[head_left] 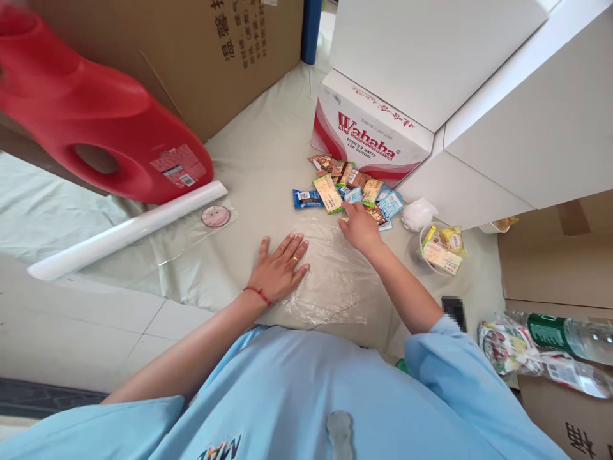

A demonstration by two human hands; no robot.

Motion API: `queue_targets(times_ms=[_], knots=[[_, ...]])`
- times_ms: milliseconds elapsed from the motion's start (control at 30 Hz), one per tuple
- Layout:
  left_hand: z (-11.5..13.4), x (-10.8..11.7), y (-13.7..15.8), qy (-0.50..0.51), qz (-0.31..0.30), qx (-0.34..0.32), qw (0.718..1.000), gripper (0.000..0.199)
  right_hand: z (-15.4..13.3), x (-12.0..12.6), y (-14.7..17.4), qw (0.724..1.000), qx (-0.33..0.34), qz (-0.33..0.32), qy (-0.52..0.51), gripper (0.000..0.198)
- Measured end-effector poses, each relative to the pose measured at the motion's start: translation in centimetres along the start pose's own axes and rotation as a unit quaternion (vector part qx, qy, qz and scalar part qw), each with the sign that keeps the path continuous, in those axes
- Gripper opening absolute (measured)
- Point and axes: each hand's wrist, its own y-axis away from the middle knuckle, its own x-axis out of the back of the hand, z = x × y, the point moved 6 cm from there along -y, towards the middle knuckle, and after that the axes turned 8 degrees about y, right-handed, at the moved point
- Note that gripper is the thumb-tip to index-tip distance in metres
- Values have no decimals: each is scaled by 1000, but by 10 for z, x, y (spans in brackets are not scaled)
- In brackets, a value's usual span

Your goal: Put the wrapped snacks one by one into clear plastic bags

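Note:
My left hand [278,269] lies flat with its fingers spread, palm down on the pale cloth. Its thumb side rests on the edge of a thin clear plastic bag [335,287] spread out in front of me. My right hand [361,231] is at the near side of a pile of small wrapped snacks, its index finger and thumb apart; its other fingers are partly hidden. The fingertip is by a yellow-green snack packet [328,193] and several blue ones. A dark blue packet [308,199] lies at the pile's left.
Behind the snacks stands a Wahaha water carton [373,134] against white boxes. To the right are crumpled white plastic [419,213] and a clear tub [422,246] of snacks. A red jug [119,128] and a white roll [129,230] lie left. Plastic bottles [589,338] lie far right.

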Motion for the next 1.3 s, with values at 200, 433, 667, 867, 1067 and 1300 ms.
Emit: queue_targets(times_ms=[200,433,667,867,1067,1300], knots=[[-2,1,1,5,-4,2,1000,61,-41,-14,-62,996,-5,-5,87,47],[-1,3,1,13,4,6,1000,62,-8,10,-53,996,-62,61,17,33],[-2,1,1,20,5,6,1000,67,34,-11,29,914,130,-135,-360,34],[-2,1,1,3,5,12,1000,67,15,-50,84,934,147,-212,-248,31],[-1,1,0,-10,-3,16,1000,67,-3,-46,104,987,108,-91,-78,52],[-1,1,0,-18,-3,17,1000,68,-9,-60,121,988,97,-92,-76,51]])
